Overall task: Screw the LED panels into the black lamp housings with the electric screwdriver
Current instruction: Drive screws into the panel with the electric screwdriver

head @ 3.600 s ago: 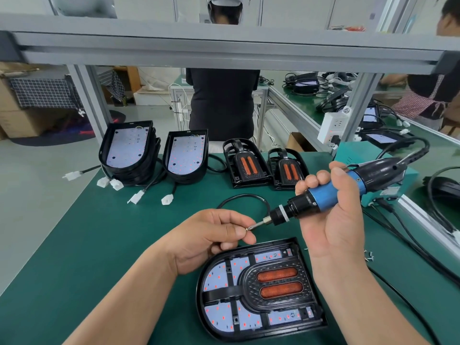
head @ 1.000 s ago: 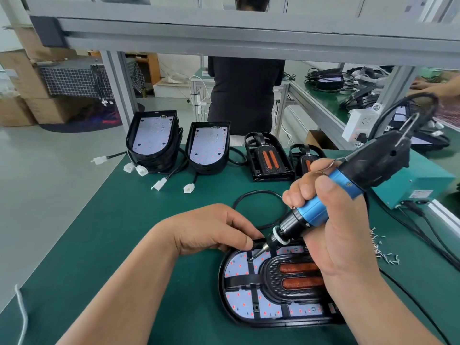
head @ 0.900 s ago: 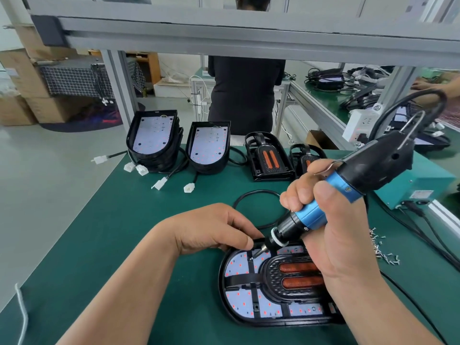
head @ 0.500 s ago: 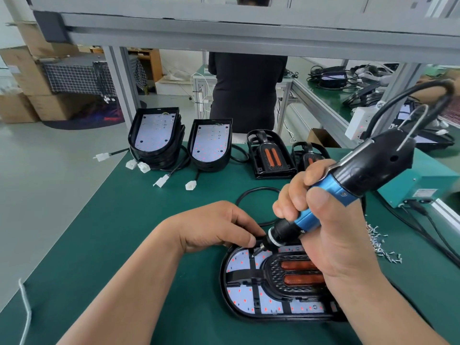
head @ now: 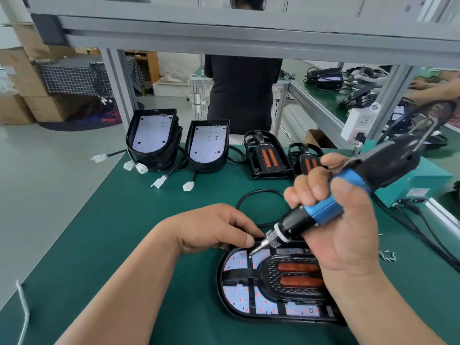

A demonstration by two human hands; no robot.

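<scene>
Head view shows the right hand [head: 348, 235] with fingers clamped round the electric screwdriver [head: 323, 211], its bit tip on the LED panel [head: 237, 296] in the black lamp housing [head: 220, 280] lying on the bench [head: 124, 232], while the left hand [head: 211, 230] rests on the housing's far rim, fingers bunched, grip unclear.

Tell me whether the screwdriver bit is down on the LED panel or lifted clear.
Down: the electric screwdriver is tilted, its bit tip touching the LED panel beside the left hand.
</scene>
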